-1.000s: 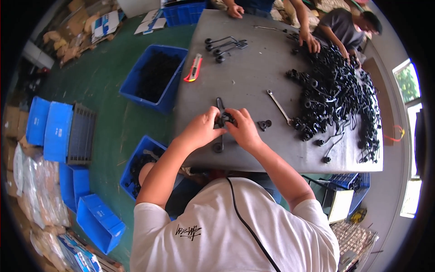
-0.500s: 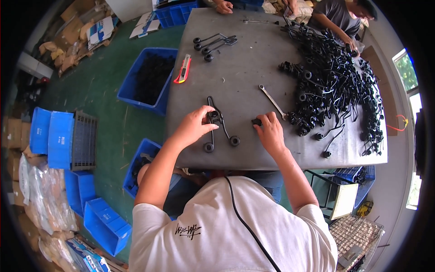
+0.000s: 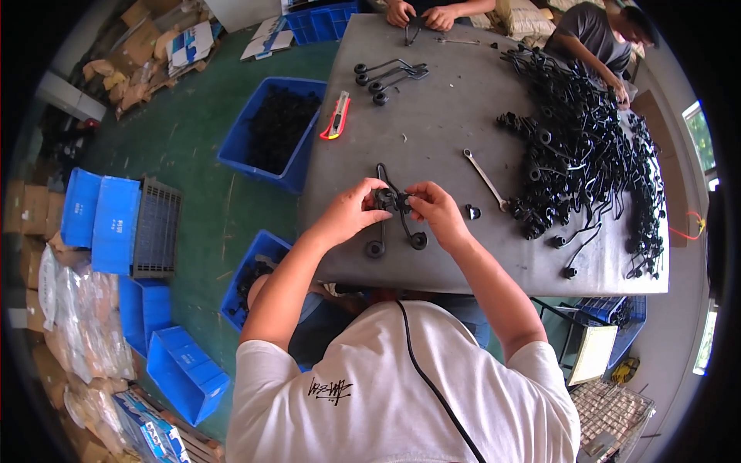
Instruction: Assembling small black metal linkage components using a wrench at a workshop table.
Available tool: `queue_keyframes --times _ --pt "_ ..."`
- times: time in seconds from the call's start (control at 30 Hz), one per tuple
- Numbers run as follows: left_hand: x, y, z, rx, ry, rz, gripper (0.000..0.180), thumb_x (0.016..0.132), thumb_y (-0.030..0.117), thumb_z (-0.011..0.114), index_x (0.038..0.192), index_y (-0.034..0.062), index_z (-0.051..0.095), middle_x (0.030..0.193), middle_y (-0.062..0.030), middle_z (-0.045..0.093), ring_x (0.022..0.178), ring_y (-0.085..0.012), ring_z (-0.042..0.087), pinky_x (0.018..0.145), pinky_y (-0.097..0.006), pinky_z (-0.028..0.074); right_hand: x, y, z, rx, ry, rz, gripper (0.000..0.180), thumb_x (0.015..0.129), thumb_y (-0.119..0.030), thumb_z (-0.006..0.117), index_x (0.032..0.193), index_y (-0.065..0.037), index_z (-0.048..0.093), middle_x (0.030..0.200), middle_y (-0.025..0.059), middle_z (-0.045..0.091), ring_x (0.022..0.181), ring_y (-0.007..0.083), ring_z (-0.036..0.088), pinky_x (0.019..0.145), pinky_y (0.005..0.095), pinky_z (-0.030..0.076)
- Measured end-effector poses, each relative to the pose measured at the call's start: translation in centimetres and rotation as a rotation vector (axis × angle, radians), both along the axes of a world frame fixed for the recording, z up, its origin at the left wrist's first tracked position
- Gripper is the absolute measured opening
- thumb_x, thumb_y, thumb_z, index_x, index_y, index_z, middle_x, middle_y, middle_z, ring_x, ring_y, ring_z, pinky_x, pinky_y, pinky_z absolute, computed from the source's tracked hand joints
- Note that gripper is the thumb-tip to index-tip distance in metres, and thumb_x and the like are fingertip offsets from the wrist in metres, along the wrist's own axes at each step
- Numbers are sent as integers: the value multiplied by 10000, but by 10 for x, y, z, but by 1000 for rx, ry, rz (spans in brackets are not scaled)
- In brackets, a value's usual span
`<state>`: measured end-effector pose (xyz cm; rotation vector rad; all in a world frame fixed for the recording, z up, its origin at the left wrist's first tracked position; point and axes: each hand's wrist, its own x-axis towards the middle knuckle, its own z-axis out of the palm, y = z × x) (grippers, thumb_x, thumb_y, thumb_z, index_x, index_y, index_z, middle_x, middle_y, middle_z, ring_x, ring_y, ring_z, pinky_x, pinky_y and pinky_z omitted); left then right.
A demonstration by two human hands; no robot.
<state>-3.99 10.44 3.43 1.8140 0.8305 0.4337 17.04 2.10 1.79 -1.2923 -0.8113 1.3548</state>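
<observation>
A black bent rod (image 3: 380, 171) with round ringed ends lies near the table's front left, its two legs spreading toward me. My left hand (image 3: 356, 210) is closed in a pinch on a black fitting (image 3: 384, 199) midway along it. From the other side my right hand (image 3: 434, 214) pinches a small black part (image 3: 404, 202) against the rod's right leg; the fingers partly hide it. Right of that hand a small black clip-like piece (image 3: 473, 211) rests on the table, with a combination wrench (image 3: 486, 181) beyond it.
A large tangled heap of black rods (image 3: 575, 154) covers the table's right side. Several similar rods (image 3: 392, 76) and a red utility knife (image 3: 336, 116) lie farther left. Blue bins (image 3: 231, 147) stand along the left edge. Another person's hands (image 3: 421, 15) work at the far edge.
My right hand has moved left from the open tabletop to the rod, and a small clip-like piece now shows where it was. My left hand stays on the rod. The far person's hands came together.
</observation>
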Motion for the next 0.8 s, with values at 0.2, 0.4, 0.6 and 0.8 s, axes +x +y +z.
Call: queue_keyframes --times 0.2,0.4,0.6,0.8 --pt "-4 3 -5 90 -23 -20 521 812 146 818 1242 114 525 827 -42 622 742 -137 577 690 -310 491 -8 9 -3 -29 -268 15 177 933 -73 641 1103 -29 629 858 3 608 726 77 560 638 234 462" --pt "-1 6 3 148 -20 -69 512 804 111 822 1230 110 539 803 -14 583 707 -103 552 666 -293 487 -11 10 3 93 -623 54 168 918 -82 642 1070 -15 615 817 13 599 690 78 536 620 253 456" --pt "-1 6 15 152 56 -87 516 796 149 828 1226 106 546 800 -55 593 706 -151 559 668 -324 483 -8 15 18 -19 -410 154 165 913 -115 683 1025 -23 604 790 13 593 687 84 529 623 263 451" --pt "5 -1 13 357 193 -62 512 802 186 816 1236 111 553 1054 -186 676 997 -271 675 868 -408 515 -12 26 21 89 -680 271 201 891 -146 733 995 -44 595 773 13 592 709 104 529 644 282 457"
